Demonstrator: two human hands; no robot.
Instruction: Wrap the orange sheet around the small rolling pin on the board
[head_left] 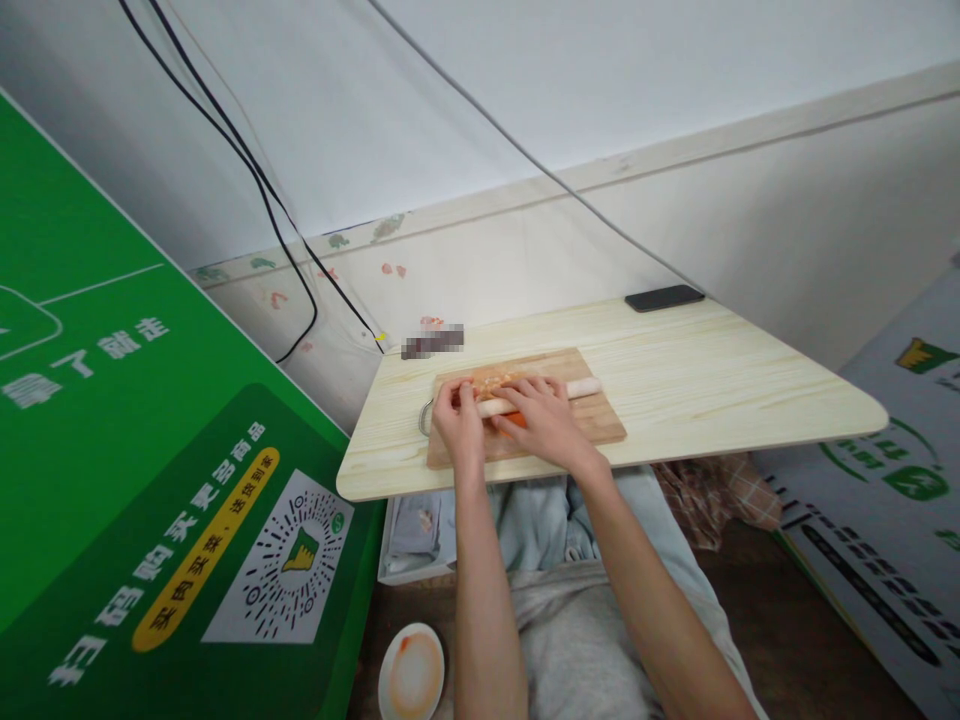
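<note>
A pale rolling pin (pixel 585 387) lies slantwise across a wooden cutting board (pixel 600 425). My right hand (pixel 541 412) rests over the pin, its fingers stretched out and spread. An orange piece (pixel 517 419), of a kind I cannot make out, shows beneath that hand. Close to the pin's left end, my left hand (pixel 459 412) has its fingertips pinched together. What they hold, if anything, is hidden, though a bit of orange shows by them. Small orange and yellowish bits (pixel 495 380) lie on the board behind the pin.
The board is on a light wood-grain table (pixel 727 380), with a black phone (pixel 664 298) at its back edge. A blurred dark item (pixel 433 342) sits at the back left. Below are a stained white dish (pixel 411 675) and a white box (pixel 416 575). A green panel (pixel 187 420) flanks the left.
</note>
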